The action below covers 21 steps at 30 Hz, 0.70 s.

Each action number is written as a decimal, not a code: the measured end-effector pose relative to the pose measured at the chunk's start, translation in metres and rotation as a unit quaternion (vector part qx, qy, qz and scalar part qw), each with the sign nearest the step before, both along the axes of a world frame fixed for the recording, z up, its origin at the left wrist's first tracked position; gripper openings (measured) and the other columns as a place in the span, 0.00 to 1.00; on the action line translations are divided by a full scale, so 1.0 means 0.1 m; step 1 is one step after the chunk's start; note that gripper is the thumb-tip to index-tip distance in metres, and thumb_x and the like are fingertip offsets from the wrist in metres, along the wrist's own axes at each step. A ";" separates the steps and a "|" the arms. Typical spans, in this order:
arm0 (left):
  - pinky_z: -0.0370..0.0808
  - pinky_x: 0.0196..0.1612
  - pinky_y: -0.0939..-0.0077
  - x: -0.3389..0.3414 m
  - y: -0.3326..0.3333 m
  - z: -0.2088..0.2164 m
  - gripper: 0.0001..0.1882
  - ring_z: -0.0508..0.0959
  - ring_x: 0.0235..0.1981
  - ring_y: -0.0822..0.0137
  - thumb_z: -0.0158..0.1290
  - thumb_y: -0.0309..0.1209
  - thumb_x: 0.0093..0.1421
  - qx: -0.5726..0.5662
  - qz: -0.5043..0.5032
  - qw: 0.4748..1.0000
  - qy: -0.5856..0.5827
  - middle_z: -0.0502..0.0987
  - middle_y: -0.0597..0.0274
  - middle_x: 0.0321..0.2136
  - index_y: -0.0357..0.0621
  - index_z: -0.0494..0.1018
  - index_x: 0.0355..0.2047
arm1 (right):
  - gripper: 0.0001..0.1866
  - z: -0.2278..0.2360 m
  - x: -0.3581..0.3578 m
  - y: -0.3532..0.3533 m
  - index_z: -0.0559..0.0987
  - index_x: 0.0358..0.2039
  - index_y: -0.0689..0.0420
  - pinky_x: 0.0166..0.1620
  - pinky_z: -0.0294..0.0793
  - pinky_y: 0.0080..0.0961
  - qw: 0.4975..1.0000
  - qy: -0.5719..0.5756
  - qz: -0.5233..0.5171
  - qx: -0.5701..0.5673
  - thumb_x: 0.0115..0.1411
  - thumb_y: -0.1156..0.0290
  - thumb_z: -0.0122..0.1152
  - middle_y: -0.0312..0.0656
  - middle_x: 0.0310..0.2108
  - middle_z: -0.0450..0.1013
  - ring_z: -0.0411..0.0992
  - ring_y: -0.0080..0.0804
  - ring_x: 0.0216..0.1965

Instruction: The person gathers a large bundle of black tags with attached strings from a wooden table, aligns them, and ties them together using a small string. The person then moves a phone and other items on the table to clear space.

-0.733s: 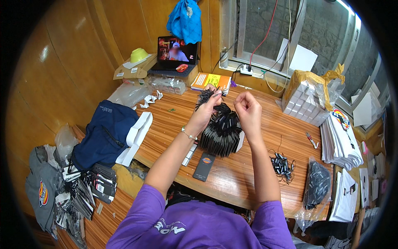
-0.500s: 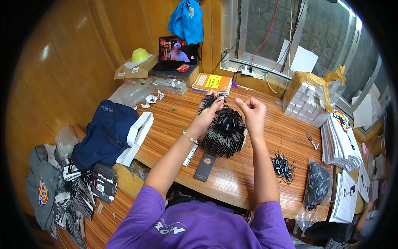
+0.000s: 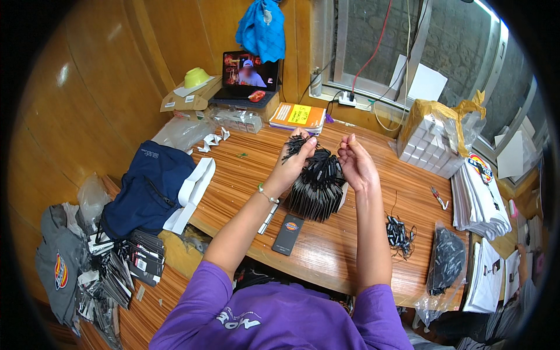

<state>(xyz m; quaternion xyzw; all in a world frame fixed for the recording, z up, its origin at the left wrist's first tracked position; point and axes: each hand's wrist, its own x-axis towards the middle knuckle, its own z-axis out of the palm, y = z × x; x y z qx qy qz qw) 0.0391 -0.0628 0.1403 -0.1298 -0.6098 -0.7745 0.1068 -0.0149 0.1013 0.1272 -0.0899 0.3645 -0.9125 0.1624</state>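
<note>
My left hand (image 3: pixel 290 166) is closed round the gathered black strings (image 3: pixel 294 144) of a thick bunch of hang tags. The black hang tags (image 3: pixel 318 195) fan out below it, standing on edge on the table. Just right of the strings, my right hand (image 3: pixel 358 164) is raised with thumb and fingertips pinched together. Something thin and yellowish may run from that pinch towards the bunch, too fine to make out. A single black hang tag (image 3: pixel 287 235) lies flat in front, beside a strip of white labels (image 3: pixel 268 219) partly under my left forearm.
Loose black tag strings (image 3: pixel 399 235) lie to the right, near a plastic bag of black strings (image 3: pixel 447 259) and small snips (image 3: pixel 439 198). White folded garments (image 3: pixel 479 201) are stacked at far right. A wrapped block of small boxes (image 3: pixel 431 143) stands behind. Navy cloth (image 3: pixel 153 186) lies left.
My right hand has turned so more of its palm and inner wrist shows, its fingertips drawn upward. The left hand keeps its hold on the strings, nearly still.
</note>
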 end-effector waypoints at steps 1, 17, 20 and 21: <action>0.53 0.19 0.88 0.01 0.01 0.01 0.08 0.55 0.18 0.84 0.45 0.32 0.61 -0.006 0.004 1.000 -0.001 0.57 0.77 0.17 0.52 0.57 0.27 | 0.12 0.00 -0.01 0.01 0.75 0.32 0.56 0.31 0.63 0.14 1.000 -0.006 0.010 -0.008 0.54 0.61 0.59 0.32 0.26 0.72 0.65 0.18 0.27; 0.52 0.13 0.89 -0.35 0.17 0.61 0.10 0.58 0.13 0.85 0.50 0.31 0.58 -0.141 -0.010 0.980 0.142 0.63 0.73 0.16 0.47 0.58 0.29 | 0.21 -0.08 0.13 -0.14 0.77 0.40 0.60 0.43 0.66 0.21 0.904 0.278 -0.143 0.293 0.43 0.72 0.68 0.43 0.33 0.74 0.69 0.26 0.36; 0.55 0.12 0.89 -0.40 0.22 0.64 0.11 0.60 0.12 0.84 0.51 0.31 0.57 -0.161 -0.022 0.979 0.123 0.65 0.72 0.16 0.47 0.58 0.30 | 0.18 -0.08 0.12 -0.20 0.79 0.35 0.61 0.38 0.67 0.21 0.896 0.296 -0.170 0.284 0.41 0.71 0.69 0.42 0.27 0.73 0.68 0.25 0.31; 0.56 0.12 0.89 -0.39 0.24 0.67 0.11 0.61 0.12 0.84 0.51 0.31 0.57 -0.160 -0.028 0.980 0.112 0.66 0.71 0.16 0.47 0.58 0.30 | 0.17 -0.07 0.12 -0.21 0.79 0.34 0.62 0.38 0.67 0.21 0.897 0.288 -0.175 0.287 0.41 0.71 0.69 0.41 0.26 0.73 0.68 0.25 0.31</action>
